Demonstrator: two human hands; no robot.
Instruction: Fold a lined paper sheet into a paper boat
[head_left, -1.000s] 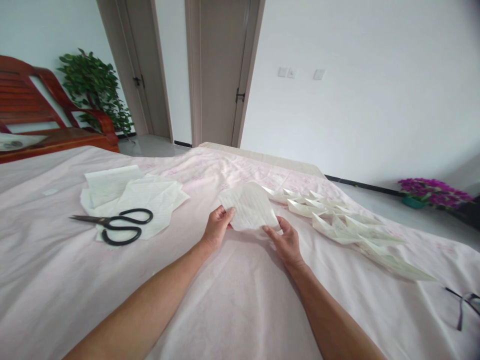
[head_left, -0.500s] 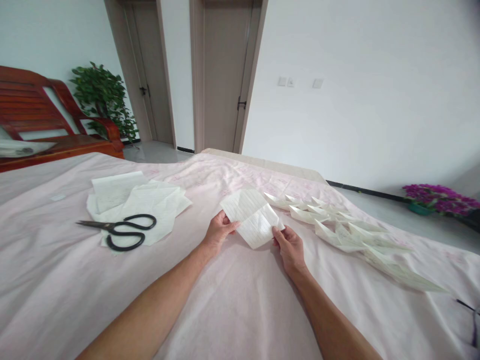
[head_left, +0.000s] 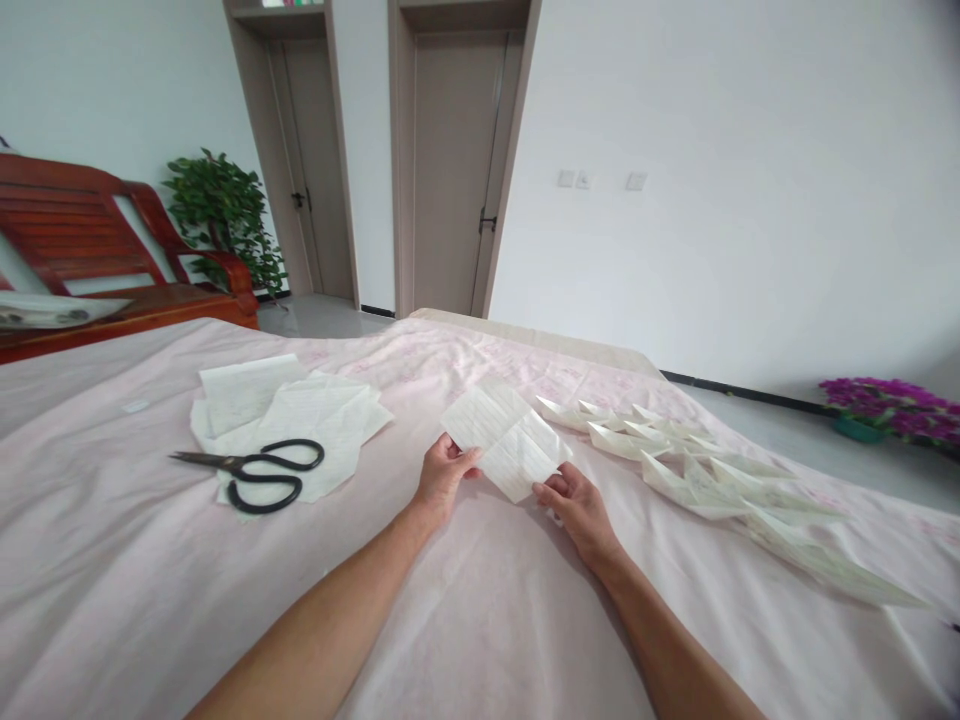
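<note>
A lined, whitish piece of folded paper (head_left: 504, 432) is held in front of me, over the cloth-covered surface, with crease lines across it. My left hand (head_left: 444, 472) pinches its left corner between thumb and fingers. At the lower right edge, my right hand (head_left: 574, 505) has its thumb and fingers closed on the paper. Just to the right stand several folded paper boats (head_left: 686, 490) in rows. Black-handled scissors (head_left: 259, 475) rest on loose sheets of paper (head_left: 319, 410) to the left.
A pale pink cloth (head_left: 450, 620) with wrinkles covers the wide surface. Beyond it are a wooden bench (head_left: 82, 240), a leafy green plant (head_left: 221, 215) and two doors. Purple flowers (head_left: 892, 400) in a green pot sit on the floor at the far right.
My right hand's grip has slid from the paper's right corner down along its lower right edge. My left hand keeps its hold. The camera view has tilted slightly upward.
</note>
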